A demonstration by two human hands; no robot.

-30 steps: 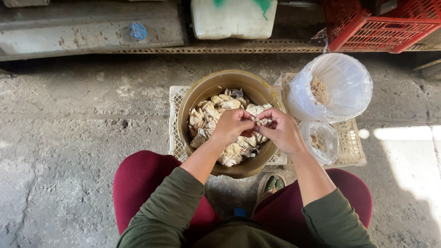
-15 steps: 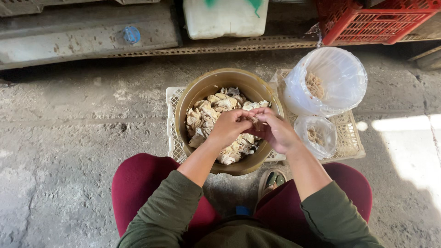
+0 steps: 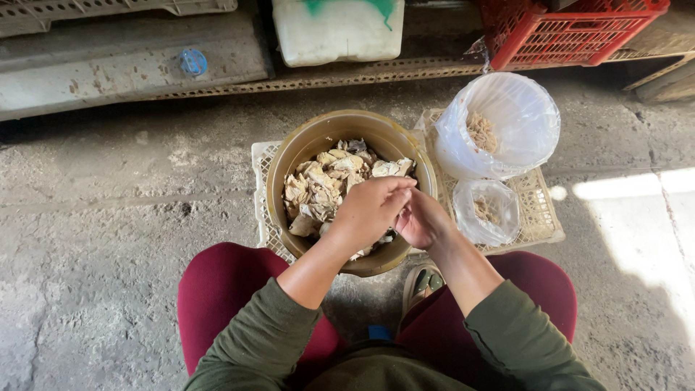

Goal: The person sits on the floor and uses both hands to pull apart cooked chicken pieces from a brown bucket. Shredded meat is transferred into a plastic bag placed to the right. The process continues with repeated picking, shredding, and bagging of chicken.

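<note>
Both our hands have slid toward the round brass-coloured bowl's (image 3: 289,156) right rim, pinching one pale, ragged scrap there; its axis is hidden. Left hand (image 3: 369,211) and right hand (image 3: 422,219) touch, above the white lattice crate (image 3: 262,188).

A dull, worn brown bowl (image 3: 304,148) that looks like metal sits on a cream plastic lattice crate (image 3: 539,210). To its right, a bucket (image 3: 499,127) is lined with thin, glossy clear plastic. Far right, a red plastic crate (image 3: 565,32). The floor (image 3: 108,217) is rough, matt concrete.
</note>
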